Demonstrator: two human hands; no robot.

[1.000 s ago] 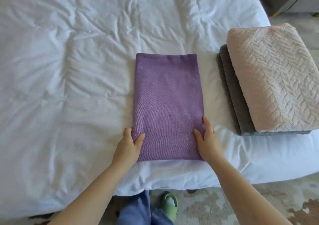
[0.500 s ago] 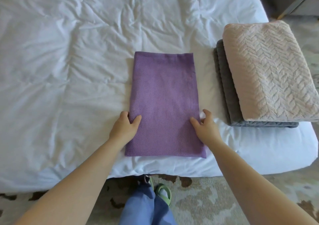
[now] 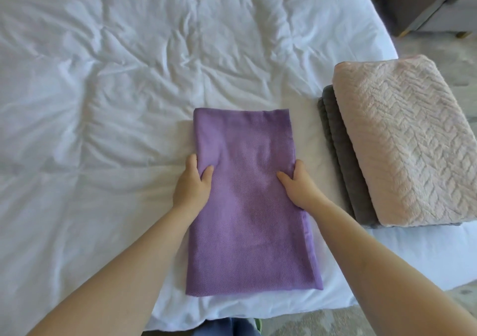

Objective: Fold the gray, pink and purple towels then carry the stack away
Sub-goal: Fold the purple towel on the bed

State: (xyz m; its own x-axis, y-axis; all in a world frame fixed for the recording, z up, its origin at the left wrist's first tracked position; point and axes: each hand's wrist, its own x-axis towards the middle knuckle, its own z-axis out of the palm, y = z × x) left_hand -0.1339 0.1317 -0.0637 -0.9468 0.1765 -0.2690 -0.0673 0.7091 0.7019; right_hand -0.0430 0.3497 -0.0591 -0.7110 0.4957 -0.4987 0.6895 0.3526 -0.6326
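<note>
As it lies flat on the white bed, the folded purple towel forms a narrow rectangle whose long axis runs straight away from the person. One short end sits near the bed's front edge and the other points toward the middle of the bed.

The towel lies between the two hands, which meet it a little past halfway up its long sides. The left hand clamps the left edge, with its thumb lying on top of the cloth and its fingers curled over the side. The right hand grips the right edge the same way, thumb on top and pointing inward. Both forearms reach forward from the bottom corners and draw in toward the towel, with the wrists roughly level with each other.

To the right of the right hand, near but apart, the folded pink towel rests on the folded gray towel.
</note>
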